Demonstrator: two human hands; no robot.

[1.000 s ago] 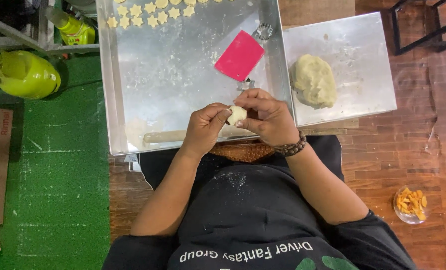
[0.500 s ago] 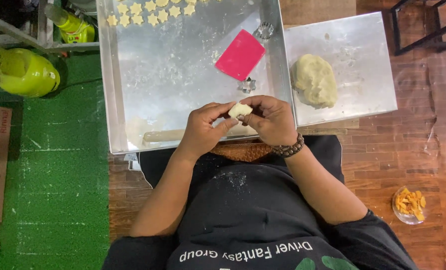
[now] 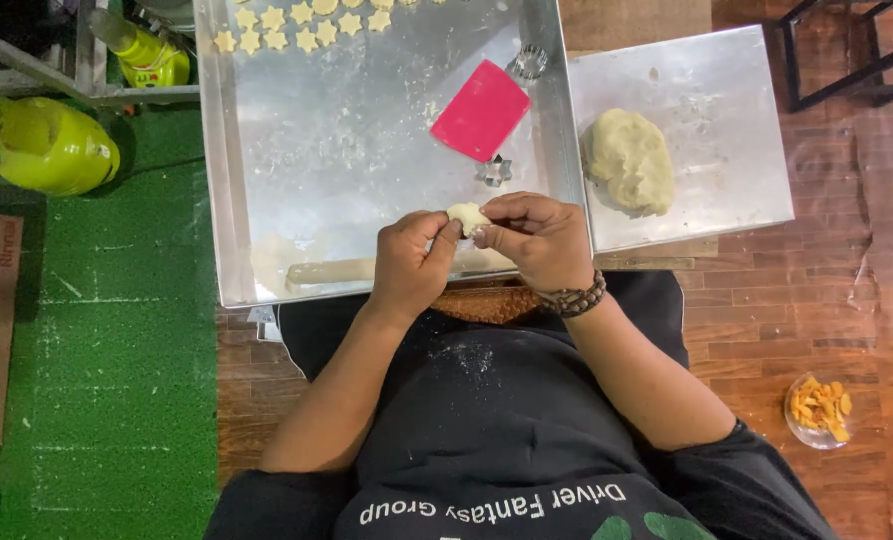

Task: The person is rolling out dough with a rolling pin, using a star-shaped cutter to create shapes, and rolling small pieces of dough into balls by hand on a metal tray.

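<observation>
A small pale dough lump (image 3: 466, 216) is pinched between the closed fingers of the left hand (image 3: 413, 262) and right hand (image 3: 538, 238) above the large floured metal tray (image 3: 366, 130); it could be dropped or over-squashed if squeezed unevenly.

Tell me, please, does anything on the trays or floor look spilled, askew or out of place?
Only small things: flour smears the large tray, the pink scraper lies askew, and a bowl of snacks sits on the floor.
</observation>
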